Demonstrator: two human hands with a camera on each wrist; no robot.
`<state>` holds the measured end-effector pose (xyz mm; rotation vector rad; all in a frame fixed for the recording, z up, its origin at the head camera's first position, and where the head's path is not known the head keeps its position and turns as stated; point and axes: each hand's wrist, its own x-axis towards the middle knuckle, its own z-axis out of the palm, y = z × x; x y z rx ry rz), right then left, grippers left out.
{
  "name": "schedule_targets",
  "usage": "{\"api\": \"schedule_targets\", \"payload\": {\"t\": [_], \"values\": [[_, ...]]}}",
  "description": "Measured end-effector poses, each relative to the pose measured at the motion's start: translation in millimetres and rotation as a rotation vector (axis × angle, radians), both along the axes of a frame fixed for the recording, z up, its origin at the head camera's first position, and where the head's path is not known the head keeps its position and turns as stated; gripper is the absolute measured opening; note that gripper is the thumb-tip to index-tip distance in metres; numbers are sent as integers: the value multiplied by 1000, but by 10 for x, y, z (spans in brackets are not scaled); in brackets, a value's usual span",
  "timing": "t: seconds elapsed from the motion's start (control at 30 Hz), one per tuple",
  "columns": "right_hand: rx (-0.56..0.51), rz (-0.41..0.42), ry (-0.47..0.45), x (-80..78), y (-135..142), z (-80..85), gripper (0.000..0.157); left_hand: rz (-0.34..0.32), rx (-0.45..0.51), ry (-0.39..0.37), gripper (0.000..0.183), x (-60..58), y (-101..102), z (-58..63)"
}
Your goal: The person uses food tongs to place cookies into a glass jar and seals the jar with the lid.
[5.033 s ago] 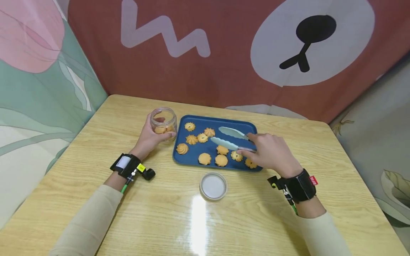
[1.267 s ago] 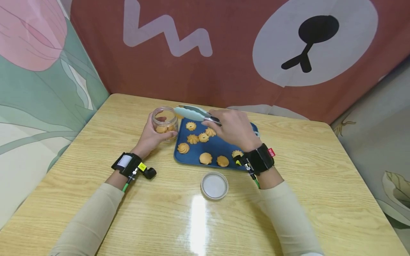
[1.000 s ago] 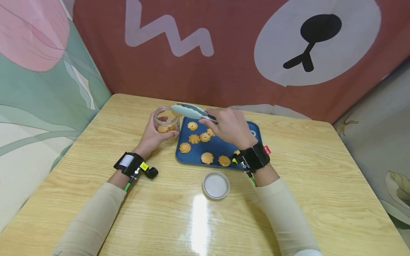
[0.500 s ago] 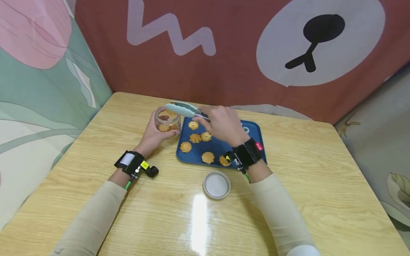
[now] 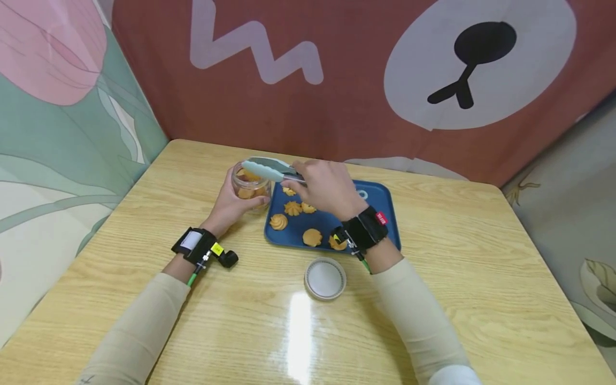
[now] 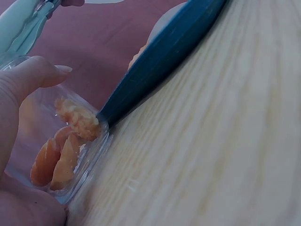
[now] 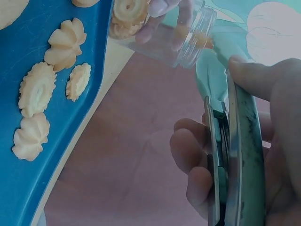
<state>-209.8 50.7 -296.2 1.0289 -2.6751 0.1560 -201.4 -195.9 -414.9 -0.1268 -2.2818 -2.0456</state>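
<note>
My left hand holds a clear jar upright at the tray's left side, fingers and thumb wrapped round it. Several cookies lie at the jar's bottom in the left wrist view. My right hand grips a pair of tongs with pale teal heads. Their tips are at the jar's mouth, pinching a cookie mostly hidden by the heads. Right of the jar sits a blue tray bearing several more cookies, some of them covered by the right hand and wrist.
A round lid lies on the wooden table in front of the tray. Fabric hangings stand close behind the table and at both sides.
Five seconds ago the open tongs hovered over the tray's right part. They have since picked up a cookie and moved left to the jar's mouth. The left hand keeps holding the jar.
</note>
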Motion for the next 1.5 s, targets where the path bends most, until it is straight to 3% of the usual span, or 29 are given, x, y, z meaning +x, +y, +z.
{"api": "schedule_targets", "payload": {"t": [0.53, 0.8, 1.03, 1.27, 1.5], "values": [[-32, -15, -53, 27, 55, -30, 51, 24, -56, -8, 101, 29, 27, 22], [-68, -26, -22, 44, 196, 12, 53, 18, -32, -9, 99, 8, 23, 20], [-86, -48, -53, 59, 373, 43, 52, 15, -28, -19, 98, 17, 16, 16], [-65, -110, -32, 61, 638, -42, 57, 7, -33, -29, 98, 20, 12, 22], [-63, -176, -88, 69, 855, -179, 54, 5, -31, -26, 98, 14, 8, 21]]}}
